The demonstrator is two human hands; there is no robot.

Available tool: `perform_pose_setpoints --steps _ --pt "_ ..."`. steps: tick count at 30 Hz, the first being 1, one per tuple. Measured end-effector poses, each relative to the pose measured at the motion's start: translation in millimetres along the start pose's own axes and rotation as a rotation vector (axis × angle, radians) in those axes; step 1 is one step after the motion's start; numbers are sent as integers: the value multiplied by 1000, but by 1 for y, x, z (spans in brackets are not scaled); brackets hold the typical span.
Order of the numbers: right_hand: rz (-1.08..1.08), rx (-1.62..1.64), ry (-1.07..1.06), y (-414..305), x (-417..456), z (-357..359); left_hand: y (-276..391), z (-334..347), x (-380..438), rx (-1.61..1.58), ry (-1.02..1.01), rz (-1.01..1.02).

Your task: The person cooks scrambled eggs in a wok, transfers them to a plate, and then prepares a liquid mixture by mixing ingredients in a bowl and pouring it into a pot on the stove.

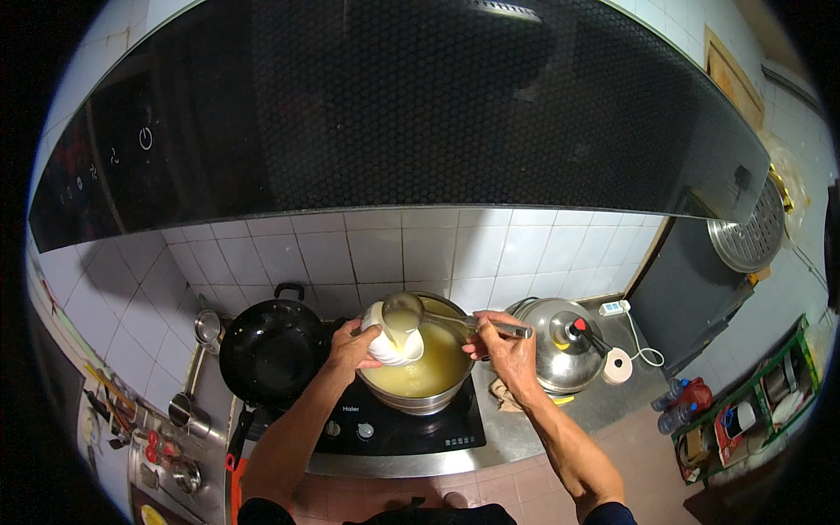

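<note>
My left hand (352,344) grips a white bowl (390,351), tilted above a large steel pot (423,403). In my right hand (504,348) is the handle of a metal ladle (403,307), whose head is over the bowl's mouth. Pale yellow liquid shows at the ladle and bowl. More of the yellowish liquid (436,367) fills the pot, which stands on a black Haiher-type glass gas hob (400,440). The far part of the pot's contents is partly hidden by the ladle and bowl.
A black wok (272,354) sits left of the pot, its handle jutting toward me. To the right are a domed steel lid (561,354) and a power strip (615,308). A dark range hood (420,118) overhangs the hob. Utensils (108,394) and steel cups (187,413) line the left counter.
</note>
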State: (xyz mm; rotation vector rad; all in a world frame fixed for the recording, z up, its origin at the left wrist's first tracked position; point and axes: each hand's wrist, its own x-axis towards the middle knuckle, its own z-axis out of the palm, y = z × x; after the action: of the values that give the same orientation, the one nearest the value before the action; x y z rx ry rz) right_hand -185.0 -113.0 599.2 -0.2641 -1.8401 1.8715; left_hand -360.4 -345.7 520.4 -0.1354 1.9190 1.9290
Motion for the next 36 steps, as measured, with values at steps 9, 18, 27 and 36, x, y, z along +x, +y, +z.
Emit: perform_pose_setpoints --steps 9,18,27,36 --pt "-539 -527 -12 30 -9 -10 3 1 -5 404 109 375" --pt "-521 -804 -108 72 2 -16 4 -9 -12 765 234 698" --pt "-146 -641 51 100 15 -16 -8 -20 -7 688 226 553" --pt "69 -295 187 29 10 -18 -8 -14 -8 528 198 300"
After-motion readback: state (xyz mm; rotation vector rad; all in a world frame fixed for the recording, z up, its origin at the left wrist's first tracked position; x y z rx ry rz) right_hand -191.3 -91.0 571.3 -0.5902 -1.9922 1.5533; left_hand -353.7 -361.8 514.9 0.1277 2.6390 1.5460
